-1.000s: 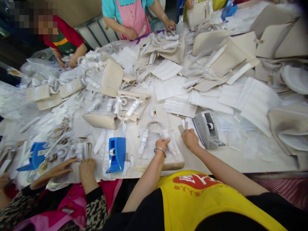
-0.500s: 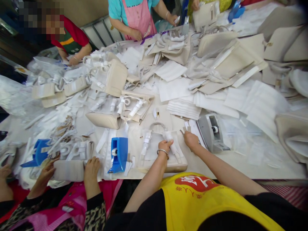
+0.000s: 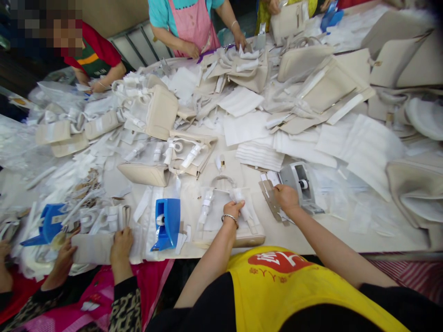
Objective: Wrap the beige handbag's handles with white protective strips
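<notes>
A beige handbag (image 3: pixel 251 239) lies flat before me, its handle ends wrapped in white material under thin clear film. My left hand (image 3: pixel 233 210), with a bracelet at the wrist, is closed on the right wrapped handle end (image 3: pixel 246 213). The hand hides part of the bag's front. To the right, my right hand (image 3: pixel 287 198) is closed at the edge of some taupe strips (image 3: pixel 271 201), beside white paper pieces. Its fingertips are partly hidden. A grey tape dispenser (image 3: pixel 297 177) stands just beyond that hand.
A blue tape dispenser (image 3: pixel 169 223) stands left of the bag. Another beige bag (image 3: pixel 147 174) and white foam sheets (image 3: pixel 259 157) lie farther back. At left, a co-worker's hands (image 3: pixel 121 246) hold a wrapped beige piece (image 3: pixel 92 249). Other people work across the table.
My right hand has shifted slightly right, and more of the taupe strips now shows beside it. My left hand stays on the bag. The whole view has shifted a little.
</notes>
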### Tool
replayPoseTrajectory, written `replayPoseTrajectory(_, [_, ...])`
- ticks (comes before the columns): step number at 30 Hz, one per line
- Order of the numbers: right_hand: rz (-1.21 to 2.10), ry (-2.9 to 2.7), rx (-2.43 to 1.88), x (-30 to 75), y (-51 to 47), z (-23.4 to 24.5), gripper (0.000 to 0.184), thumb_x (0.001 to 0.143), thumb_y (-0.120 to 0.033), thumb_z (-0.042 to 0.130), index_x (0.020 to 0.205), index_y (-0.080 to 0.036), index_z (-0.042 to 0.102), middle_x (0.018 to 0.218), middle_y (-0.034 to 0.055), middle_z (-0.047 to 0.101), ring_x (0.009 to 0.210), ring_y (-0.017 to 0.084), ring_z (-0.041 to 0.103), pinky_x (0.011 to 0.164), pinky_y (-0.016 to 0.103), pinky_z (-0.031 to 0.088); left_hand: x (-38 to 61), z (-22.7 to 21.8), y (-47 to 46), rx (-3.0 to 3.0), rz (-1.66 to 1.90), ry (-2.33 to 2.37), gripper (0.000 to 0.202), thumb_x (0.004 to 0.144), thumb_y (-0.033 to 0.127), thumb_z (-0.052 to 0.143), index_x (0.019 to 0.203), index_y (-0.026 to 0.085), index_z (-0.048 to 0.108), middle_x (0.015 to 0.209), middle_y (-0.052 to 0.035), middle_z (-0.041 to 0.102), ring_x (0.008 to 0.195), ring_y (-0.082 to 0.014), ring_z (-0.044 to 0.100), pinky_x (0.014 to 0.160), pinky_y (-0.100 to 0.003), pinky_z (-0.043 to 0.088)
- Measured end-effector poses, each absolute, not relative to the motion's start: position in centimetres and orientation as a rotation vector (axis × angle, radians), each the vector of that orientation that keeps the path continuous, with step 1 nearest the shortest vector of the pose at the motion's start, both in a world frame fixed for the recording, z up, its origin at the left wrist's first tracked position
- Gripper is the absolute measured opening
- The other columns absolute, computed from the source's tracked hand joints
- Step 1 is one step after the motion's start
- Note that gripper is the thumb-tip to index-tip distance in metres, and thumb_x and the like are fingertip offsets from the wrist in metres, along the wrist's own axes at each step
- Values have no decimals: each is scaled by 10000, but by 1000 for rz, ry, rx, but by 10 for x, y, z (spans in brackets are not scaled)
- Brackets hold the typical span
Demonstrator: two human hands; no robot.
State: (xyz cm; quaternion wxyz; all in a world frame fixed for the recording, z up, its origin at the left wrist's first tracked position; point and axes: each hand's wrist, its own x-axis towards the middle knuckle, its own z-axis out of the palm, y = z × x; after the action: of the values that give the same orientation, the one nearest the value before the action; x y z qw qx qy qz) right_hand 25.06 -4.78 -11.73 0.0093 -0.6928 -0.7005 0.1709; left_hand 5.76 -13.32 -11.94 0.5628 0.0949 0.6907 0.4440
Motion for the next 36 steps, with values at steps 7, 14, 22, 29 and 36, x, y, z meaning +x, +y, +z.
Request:
replayPoseTrajectory(7, [1111, -2119, -1845, 247, -48, -87, 243, 809, -277, 331, 888, -157, 527, 603, 8, 598, 557, 131, 527, 568, 226, 360, 55, -101, -133, 106, 1148, 1487, 409, 369, 342, 738, 461, 148, 390, 375, 77, 349, 348, -26, 286, 363, -202, 161])
replayPoseTrajectory(14, [1278, -2407, -1432, 228, -54, -68, 176, 752, -277, 425, 738, -197, 581, 620, -14, 597, 624, 127, 513, 575, 216, 315, 49, -85, -134, -3, 1171, 1362, 412, 397, 301, 751, 477, 143, 378, 366, 98, 269, 356, -4, 234, 360, -183, 147])
replayPoseTrajectory(22, [1112, -2700, -1541, 195, -54, -77, 215, 749, -332, 440, 800, -238, 626, 737, 38, 636, 671, 174, 547, 521, 233, 282, 47, -81, -134, -32, 1130, 1346, 390, 441, 295, 742, 501, 143, 387, 376, 102, 251, 357, 2, 222, 347, -170, 156])
replayPoseTrajectory(29, [1219, -2678, -1264, 174, -46, -84, 212, 718, -277, 466, 799, -231, 656, 700, 29, 642, 666, 162, 551, 541, 223, 315, 55, -79, -135, 30, 1143, 1416, 461, 455, 375, 727, 469, 159, 320, 348, 105, 232, 331, -1, 203, 344, -183, 107])
replayPoseTrajectory(36, [2096, -2073, -771, 186, -41, -115, 260, 696, -206, 437, 834, -143, 647, 724, -12, 625, 706, 135, 538, 672, 225, 388, 59, -81, -135, 45, 1152, 1491, 469, 402, 364, 738, 463, 162, 320, 356, 108, 226, 331, -3, 204, 346, -195, 103])
